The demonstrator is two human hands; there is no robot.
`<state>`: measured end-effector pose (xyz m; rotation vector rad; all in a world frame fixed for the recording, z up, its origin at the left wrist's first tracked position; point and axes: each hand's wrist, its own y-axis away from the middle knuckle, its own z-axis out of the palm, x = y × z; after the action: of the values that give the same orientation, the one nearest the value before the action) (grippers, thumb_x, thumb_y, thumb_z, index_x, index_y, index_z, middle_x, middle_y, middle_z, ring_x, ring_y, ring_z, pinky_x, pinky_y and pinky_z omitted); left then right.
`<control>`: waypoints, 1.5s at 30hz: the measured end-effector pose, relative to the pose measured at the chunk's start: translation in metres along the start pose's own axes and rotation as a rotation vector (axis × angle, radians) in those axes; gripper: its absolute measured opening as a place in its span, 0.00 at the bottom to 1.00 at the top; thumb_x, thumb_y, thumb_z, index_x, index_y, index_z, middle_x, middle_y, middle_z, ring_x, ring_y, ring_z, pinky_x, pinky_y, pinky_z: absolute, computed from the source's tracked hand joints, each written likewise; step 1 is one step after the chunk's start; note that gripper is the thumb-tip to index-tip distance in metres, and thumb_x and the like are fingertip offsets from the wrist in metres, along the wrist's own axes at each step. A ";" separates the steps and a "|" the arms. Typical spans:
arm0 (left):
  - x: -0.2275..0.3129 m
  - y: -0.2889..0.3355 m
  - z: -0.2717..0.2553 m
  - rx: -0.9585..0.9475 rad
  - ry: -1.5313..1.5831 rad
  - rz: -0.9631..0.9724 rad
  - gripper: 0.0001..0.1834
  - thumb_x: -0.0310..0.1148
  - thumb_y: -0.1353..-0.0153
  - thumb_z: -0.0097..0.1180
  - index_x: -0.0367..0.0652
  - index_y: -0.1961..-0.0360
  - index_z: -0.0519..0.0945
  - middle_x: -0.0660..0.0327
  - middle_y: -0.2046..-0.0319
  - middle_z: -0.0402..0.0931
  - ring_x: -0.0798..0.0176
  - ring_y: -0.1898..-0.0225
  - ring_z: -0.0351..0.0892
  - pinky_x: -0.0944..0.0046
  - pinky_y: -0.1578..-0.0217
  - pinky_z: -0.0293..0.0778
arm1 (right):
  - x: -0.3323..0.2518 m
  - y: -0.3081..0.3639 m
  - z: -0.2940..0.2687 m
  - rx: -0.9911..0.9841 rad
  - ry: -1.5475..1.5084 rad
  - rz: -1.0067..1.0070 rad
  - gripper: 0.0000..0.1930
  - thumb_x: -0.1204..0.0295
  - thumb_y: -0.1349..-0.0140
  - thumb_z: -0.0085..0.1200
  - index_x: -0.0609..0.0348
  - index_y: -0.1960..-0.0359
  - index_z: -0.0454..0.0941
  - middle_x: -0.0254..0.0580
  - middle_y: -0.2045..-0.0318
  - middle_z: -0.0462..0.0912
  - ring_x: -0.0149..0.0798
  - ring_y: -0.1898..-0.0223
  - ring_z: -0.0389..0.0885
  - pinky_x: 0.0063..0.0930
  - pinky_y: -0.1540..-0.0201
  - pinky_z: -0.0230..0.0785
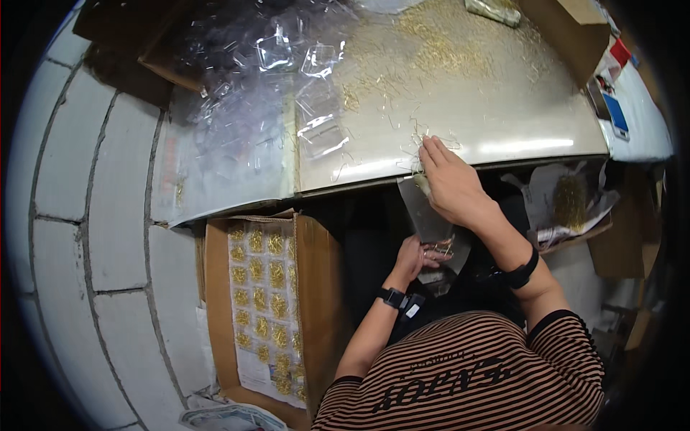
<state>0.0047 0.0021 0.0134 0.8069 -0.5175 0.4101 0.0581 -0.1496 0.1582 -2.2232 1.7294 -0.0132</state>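
Observation:
My right hand (pixel 453 183) reaches over the front edge of the table, fingers stretched out and held together. Its fingertips lie among thin gold wire hooks (pixel 447 144) at that edge. Below it, a grey, smooth strip (pixel 424 208) slopes down from the table edge toward my lap. At its lower end is my left hand (pixel 415 258), fingers curled beside a clear plastic piece (pixel 440 276), whose shape is partly hidden. A few gold wire hooks (pixel 444 248) lie at those fingers.
Loose gold hooks (pixel 445 50) cover the back of the table (pixel 467 108). Clear plastic cases (pixel 251 93) are heaped at the left. A carton (pixel 316 287) stands below with several gold-filled clear packs (pixel 277 273). At the right, an open bag holds gold hooks (pixel 570 201); a blue object (pixel 615 113) lies above.

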 end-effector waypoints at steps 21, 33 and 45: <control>-0.024 -0.003 -0.036 -0.002 0.077 0.087 0.25 0.48 0.33 0.34 0.34 0.55 0.69 0.55 0.64 0.75 0.61 0.67 0.80 0.64 0.78 0.81 | -0.002 0.070 -0.019 0.272 -0.583 0.195 0.13 0.87 0.46 0.47 0.65 0.58 0.76 0.49 0.55 0.77 0.46 0.47 0.72 0.32 0.46 0.64; -0.022 0.009 -0.040 0.113 0.042 0.071 0.16 0.38 0.35 0.43 0.35 0.56 0.72 0.62 0.66 0.74 0.67 0.68 0.78 0.68 0.80 0.79 | -0.008 -0.073 0.051 0.056 -0.050 0.342 0.35 0.51 0.38 0.38 0.62 0.36 0.48 0.62 0.35 0.43 0.60 0.33 0.39 0.47 0.33 0.34; -0.015 0.009 -0.056 0.013 0.137 0.120 0.16 0.36 0.35 0.42 0.36 0.53 0.72 0.59 0.61 0.77 0.63 0.65 0.81 0.67 0.77 0.81 | 0.037 -0.087 0.010 -0.233 -0.132 0.064 0.25 0.64 0.38 0.42 0.60 0.40 0.60 0.51 0.37 0.56 0.50 0.36 0.54 0.34 0.37 0.53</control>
<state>0.0034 0.0476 -0.0228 0.7566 -0.4368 0.5756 0.1518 -0.1638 0.1637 -2.2668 1.8082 0.3586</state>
